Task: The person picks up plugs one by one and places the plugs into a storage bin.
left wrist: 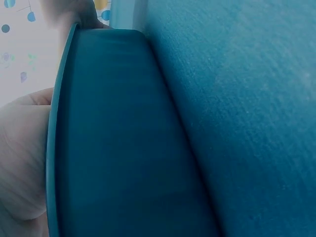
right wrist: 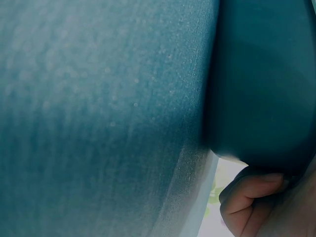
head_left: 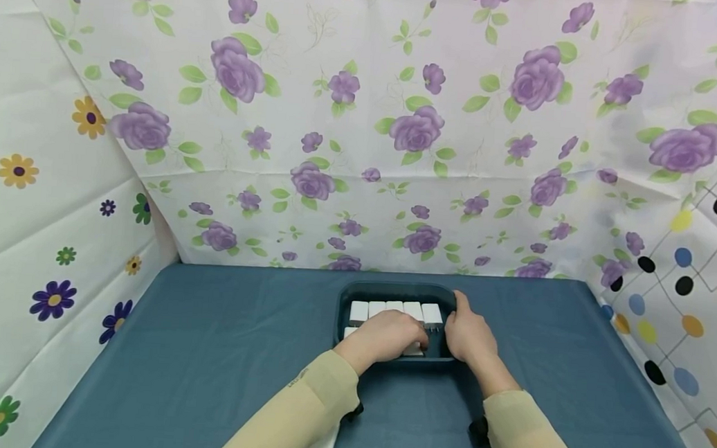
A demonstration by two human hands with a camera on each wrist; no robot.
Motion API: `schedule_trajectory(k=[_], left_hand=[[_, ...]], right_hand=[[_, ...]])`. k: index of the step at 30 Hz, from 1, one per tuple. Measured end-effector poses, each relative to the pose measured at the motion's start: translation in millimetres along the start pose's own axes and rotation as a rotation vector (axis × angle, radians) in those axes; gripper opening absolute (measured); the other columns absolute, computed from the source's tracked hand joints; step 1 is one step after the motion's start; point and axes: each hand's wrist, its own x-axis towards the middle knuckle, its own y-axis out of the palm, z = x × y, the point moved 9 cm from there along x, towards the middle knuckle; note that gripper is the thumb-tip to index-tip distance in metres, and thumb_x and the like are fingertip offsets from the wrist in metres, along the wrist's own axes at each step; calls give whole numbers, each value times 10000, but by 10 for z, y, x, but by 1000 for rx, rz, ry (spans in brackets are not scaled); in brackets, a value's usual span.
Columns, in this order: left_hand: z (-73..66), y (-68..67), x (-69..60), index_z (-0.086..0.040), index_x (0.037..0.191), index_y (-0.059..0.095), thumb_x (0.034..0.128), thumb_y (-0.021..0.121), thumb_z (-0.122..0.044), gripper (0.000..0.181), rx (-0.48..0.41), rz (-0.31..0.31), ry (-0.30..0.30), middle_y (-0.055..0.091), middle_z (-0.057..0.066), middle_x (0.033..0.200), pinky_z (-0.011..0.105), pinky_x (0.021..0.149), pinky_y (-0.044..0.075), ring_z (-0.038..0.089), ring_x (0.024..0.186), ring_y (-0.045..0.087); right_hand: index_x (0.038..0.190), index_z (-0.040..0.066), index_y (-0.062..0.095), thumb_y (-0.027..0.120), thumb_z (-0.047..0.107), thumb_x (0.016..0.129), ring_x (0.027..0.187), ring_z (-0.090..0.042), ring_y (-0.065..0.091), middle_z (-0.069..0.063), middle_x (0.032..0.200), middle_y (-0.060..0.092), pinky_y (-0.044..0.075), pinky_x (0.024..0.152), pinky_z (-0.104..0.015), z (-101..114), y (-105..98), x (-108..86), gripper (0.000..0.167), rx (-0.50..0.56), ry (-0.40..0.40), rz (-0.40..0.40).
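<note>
A dark teal tray (head_left: 392, 361) holds several white plug adapters (head_left: 432, 314), lined up in a back row. Small prongs show at the front of the rightmost one. My left hand (head_left: 388, 334) reaches over the front rim into the tray, its fingers bent down onto a white plug adapter (head_left: 413, 349) in the front row; the fingertips are partly hidden. With my right hand (head_left: 471, 332) I grip the tray's right end, thumb side toward the inside. Curled fingers (right wrist: 247, 197) show at the tray wall (right wrist: 266, 84) in the right wrist view.
More white pieces (head_left: 324, 446) lie near the front, partly covered by my left sleeve (head_left: 301, 414). The tray stands near the back edge of the blue-covered table (head_left: 244, 341). A flowered curtain (head_left: 366, 113) hangs behind, with patterned sheets at both sides.
</note>
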Motion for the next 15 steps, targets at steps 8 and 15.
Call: schedule_trajectory(k=[8,15], left_hand=[[-2,-96,-58,-268,1237,820,1034,721,-109,277,70,-144,-4,750,-81,1260,262,1017,516,98,1188,679],[31,-114,-133,-273,1198,825,1030,725,-99,262,50,-189,-40,759,-91,1209,290,993,532,99,1146,689]], right_hand=[[1718,130,169,314,238,1162,446,-203,377,-122,610,550,311,461,-369,-2,-29,-1,585,-4,4,8],[1721,132,171,322,237,1155,428,-179,354,-112,584,534,303,454,-361,-20,15,23,596,4,-2,0]])
